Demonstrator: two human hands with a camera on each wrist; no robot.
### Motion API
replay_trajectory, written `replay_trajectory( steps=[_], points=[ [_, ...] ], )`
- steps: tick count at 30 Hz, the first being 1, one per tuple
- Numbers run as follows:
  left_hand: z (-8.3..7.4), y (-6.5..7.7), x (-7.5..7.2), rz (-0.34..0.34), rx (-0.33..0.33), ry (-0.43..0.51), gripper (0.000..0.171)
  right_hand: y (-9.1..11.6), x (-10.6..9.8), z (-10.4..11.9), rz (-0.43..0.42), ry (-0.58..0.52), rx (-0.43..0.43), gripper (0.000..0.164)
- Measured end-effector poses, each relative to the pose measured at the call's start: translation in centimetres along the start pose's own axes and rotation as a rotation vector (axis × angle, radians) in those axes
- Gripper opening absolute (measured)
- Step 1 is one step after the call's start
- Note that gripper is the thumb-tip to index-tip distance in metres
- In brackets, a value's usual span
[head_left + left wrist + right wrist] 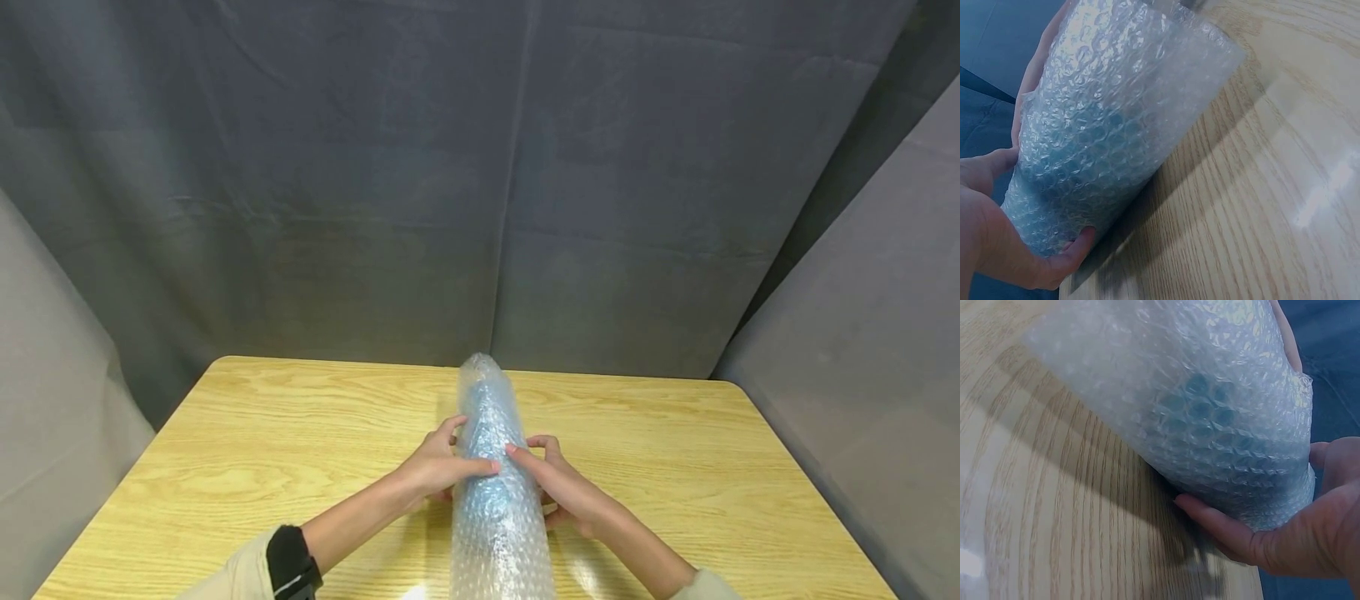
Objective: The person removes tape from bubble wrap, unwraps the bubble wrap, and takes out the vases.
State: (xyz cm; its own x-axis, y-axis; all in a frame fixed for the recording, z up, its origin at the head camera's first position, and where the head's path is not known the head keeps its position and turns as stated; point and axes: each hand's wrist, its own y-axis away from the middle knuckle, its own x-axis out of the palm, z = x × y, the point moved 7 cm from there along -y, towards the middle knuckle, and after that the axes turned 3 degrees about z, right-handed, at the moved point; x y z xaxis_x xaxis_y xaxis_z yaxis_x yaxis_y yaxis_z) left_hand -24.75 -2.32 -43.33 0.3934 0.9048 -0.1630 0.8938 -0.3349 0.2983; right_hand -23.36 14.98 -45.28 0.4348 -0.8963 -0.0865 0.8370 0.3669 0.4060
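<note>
A long bundle of clear bubble wrap (491,517) stretches from the front edge of the head view toward the back of the table. Something bluish shows through its layers, its kind hidden by the wrap. My left hand (435,468) grips the bundle from the left, thumb on top and fingers down its side. From the right my right hand (570,492) holds it the same way, the two thumbs close together. In the left wrist view the bubble wrap (1104,137) ends in a loose, flattened edge. Fingers of the right hand (1297,544) reach round the bundle's underside close over the table.
The light wood-grain table (300,417) has rounded back corners. Behind it hangs a dark grey curtain (360,183); paler cloth (862,333) closes in the right side and more pale cloth (52,358) the left. A black band (291,560) is round the left wrist.
</note>
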Motion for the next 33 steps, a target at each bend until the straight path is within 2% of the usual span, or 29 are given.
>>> replay_trajectory(
  steps=[16, 21, 28, 33],
  points=[
    [0.2, 0.1, -0.5, -0.014, 0.011, 0.001, 0.095, 0.7, -0.7, 0.1, -0.048, 0.029, 0.001, 0.084],
    [0.1, 0.2, -0.9, -0.035, 0.026, -0.033, 0.094, 0.9, -1.4, 0.1, -0.096, 0.048, -0.018, 0.076],
    [0.3, 0.4, -1.9, -0.074, 0.037, -0.055, 0.092, 1.3, -2.8, 0.2, -0.220, 0.111, -0.037, 0.056],
    [0.6, 0.7, -2.8, -0.114, 0.055, -0.081, 0.085, 1.6, -3.5, 0.2, -0.253, 0.170, -0.053, 0.047]
  ],
)
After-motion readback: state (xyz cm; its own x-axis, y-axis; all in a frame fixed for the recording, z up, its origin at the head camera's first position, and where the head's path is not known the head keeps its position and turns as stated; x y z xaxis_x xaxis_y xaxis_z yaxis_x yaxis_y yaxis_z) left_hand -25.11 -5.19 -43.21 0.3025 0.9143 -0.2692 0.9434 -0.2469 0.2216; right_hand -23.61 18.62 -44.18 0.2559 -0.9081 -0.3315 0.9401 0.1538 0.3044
